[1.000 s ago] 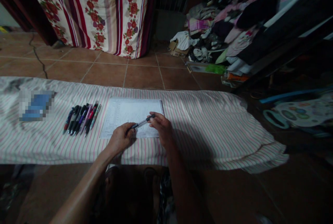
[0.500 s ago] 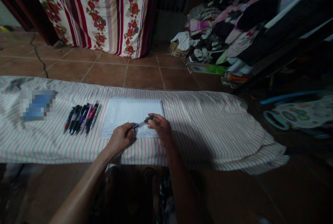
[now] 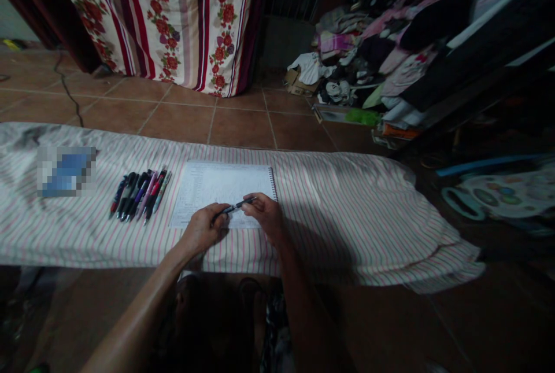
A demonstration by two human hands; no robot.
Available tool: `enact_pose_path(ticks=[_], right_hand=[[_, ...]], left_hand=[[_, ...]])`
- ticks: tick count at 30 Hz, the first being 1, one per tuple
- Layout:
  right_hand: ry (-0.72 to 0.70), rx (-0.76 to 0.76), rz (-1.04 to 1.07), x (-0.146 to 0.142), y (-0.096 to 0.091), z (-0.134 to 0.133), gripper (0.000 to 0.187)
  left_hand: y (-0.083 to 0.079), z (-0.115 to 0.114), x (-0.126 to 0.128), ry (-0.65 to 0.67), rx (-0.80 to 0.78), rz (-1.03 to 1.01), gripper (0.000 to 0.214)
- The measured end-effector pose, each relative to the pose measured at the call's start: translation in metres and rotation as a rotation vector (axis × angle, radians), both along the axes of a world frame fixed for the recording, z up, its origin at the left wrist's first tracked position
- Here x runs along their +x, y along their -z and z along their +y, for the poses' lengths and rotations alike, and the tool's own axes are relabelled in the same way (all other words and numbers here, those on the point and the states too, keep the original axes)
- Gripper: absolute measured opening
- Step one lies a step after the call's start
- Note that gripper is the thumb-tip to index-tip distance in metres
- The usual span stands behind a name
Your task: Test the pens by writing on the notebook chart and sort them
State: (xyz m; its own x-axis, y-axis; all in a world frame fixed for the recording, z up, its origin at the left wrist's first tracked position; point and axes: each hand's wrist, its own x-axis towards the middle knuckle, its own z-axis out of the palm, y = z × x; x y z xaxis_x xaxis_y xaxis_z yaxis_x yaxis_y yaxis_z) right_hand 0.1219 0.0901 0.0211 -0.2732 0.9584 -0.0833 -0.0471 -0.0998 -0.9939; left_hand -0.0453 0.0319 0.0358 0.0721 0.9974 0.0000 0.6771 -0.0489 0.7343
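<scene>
A dark pen [image 3: 233,207] is held between both hands over the near edge of a spiral notebook [image 3: 217,183]. My left hand [image 3: 203,231] is closed around the pen's near end. My right hand [image 3: 266,217] pinches its far end with the fingertips. The notebook lies open on a striped cloth [image 3: 338,205], its written page facing up. A row of several pens [image 3: 141,194] lies on the cloth just left of the notebook.
A blurred blue rectangle [image 3: 66,171] lies at the cloth's left end. A floral striped curtain [image 3: 173,14] hangs behind on the tiled floor [image 3: 243,124]. A pile of clothes and clutter [image 3: 373,55] fills the back right. A patterned mat [image 3: 503,191] lies at right.
My right hand has slid a little toward me along the pen. The view has shifted slightly; both hands still hold the pen over the notebook.
</scene>
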Motion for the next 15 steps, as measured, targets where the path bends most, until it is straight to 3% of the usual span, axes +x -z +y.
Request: enact_pose_path(ticks=[15], right_hand=[[0.039,0.051,-0.143,-0.009,-0.013,-0.007,0.014]], left_hand=[[-0.003,-0.002,0.005,-0.029,0.034,0.009,0.031]])
